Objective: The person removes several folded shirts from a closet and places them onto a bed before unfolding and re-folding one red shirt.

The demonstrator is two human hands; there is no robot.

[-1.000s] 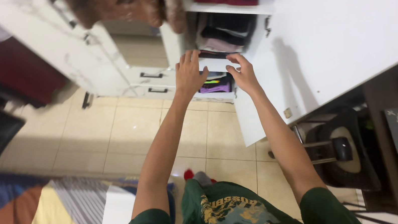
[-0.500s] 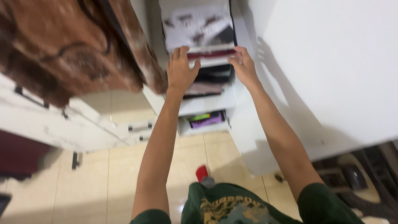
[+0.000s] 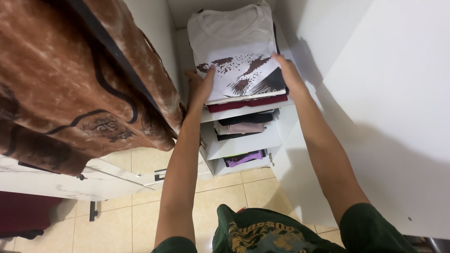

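A folded white T-shirt (image 3: 235, 48) with a dark brown print lies on top of a stack on a wardrobe shelf (image 3: 246, 109). Under it shows a dark red folded garment (image 3: 246, 104). My left hand (image 3: 199, 87) rests flat against the shirt's left edge, fingers on the print. My right hand (image 3: 288, 76) presses the shirt's right edge, fingers spread along its side. Both arms reach forward from my green shirt at the bottom of the view.
A brown patterned blanket (image 3: 47, 79) hangs over the open wardrobe door at left. Lower shelves hold dark, pink and purple folded clothes (image 3: 242, 127). The white open door (image 3: 421, 96) stands at right. Beige tiled floor (image 3: 112, 232) lies below.
The view has tilted up and closer to the upper shelf. Both hands have risen from the lower shelves to the white shirt on top of the stack.
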